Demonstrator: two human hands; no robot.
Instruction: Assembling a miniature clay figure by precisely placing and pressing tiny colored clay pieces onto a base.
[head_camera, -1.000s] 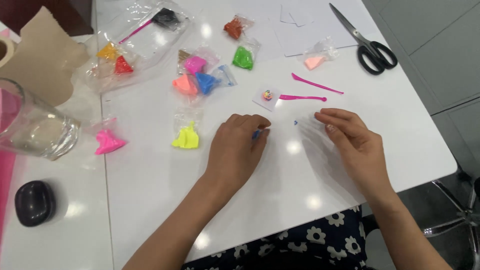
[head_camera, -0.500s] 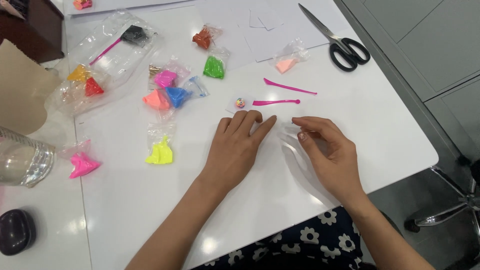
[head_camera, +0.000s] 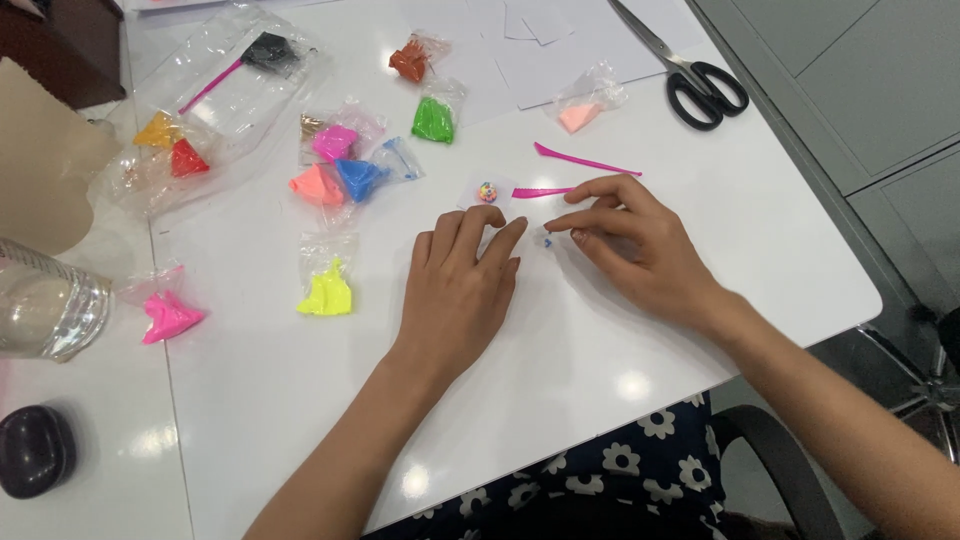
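A pink clay packet (head_camera: 168, 315) is lying at far left beside a clear jar (head_camera: 45, 305), with a yellow clay packet (head_camera: 326, 290) further right. The left hand (head_camera: 460, 290) is resting flat on the white bench (head_camera: 600, 340), grip released, fingers spread. Just beside it, a tiny blue clay bit (head_camera: 547, 241) is sitting under the right hand (head_camera: 640, 245), whose thumb and forefinger are pinching loosely above it without clearly grasping it. Open bench is stretching right to the near edge; black scissors (head_camera: 700, 80) are lying far right.
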